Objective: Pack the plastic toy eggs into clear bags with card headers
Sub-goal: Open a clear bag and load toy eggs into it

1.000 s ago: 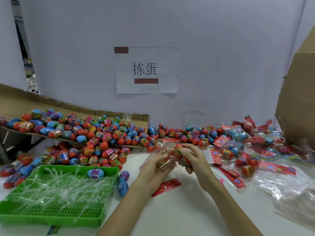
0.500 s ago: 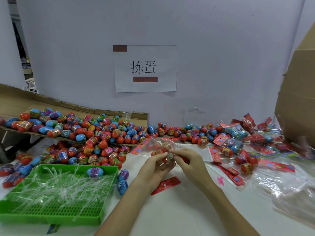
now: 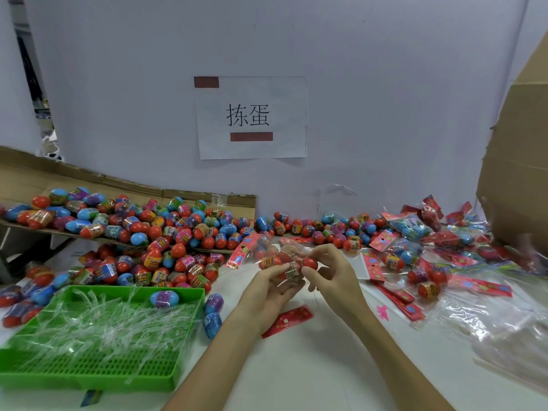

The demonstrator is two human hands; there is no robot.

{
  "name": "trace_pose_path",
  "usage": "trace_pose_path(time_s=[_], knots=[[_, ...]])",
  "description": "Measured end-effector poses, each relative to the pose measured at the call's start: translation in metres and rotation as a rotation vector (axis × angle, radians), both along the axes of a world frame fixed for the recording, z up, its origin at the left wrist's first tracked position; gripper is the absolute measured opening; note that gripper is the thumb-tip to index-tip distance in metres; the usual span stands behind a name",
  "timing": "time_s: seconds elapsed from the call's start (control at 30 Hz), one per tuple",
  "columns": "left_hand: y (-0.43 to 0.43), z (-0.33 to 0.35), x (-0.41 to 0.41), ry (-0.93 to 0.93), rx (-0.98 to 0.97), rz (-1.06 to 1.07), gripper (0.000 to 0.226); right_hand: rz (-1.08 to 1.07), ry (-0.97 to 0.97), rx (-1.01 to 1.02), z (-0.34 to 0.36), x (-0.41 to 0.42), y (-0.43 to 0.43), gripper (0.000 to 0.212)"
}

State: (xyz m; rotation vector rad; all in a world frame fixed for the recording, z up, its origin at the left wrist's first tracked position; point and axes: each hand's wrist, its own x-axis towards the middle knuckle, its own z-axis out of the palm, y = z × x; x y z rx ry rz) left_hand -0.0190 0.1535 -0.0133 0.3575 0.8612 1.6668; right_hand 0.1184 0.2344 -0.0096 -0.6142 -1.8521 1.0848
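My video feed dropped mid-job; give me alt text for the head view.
The left hand and right hand hold a clear bag with a red card header, part-filled with toy eggs, over a white table, the right pinching a red egg. Loose eggs pile up behind, a green tray sits left, packed bags right.

Your two bare forearms reaching in from below and meeting over the worktop, your left grip with fingers curled round the clear bag, your right grip pinching a red egg between thumb and fingertips
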Motion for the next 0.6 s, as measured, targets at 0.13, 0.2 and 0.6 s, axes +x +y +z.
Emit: trace_pose_path(time_s=[0.13,0.2,0.6], knots=[[0.0002,0.0004,0.0012,-0.013,-0.013,-0.006,0.017,-0.154,-0.042,0.126,0.0006,0.0007,0.0039,0.020],[-0.0003,0.0006,0.0011,-0.031,-0.007,-0.009,0.028,-0.155,-0.005,0.115,0.0027,0.0022,0.0045,0.025],[-0.0006,0.0023,0.0017,-0.123,-0.004,0.001,0.047,-0.254,0.000,0.175,0.0011,0.0014,0.0018,0.020]])
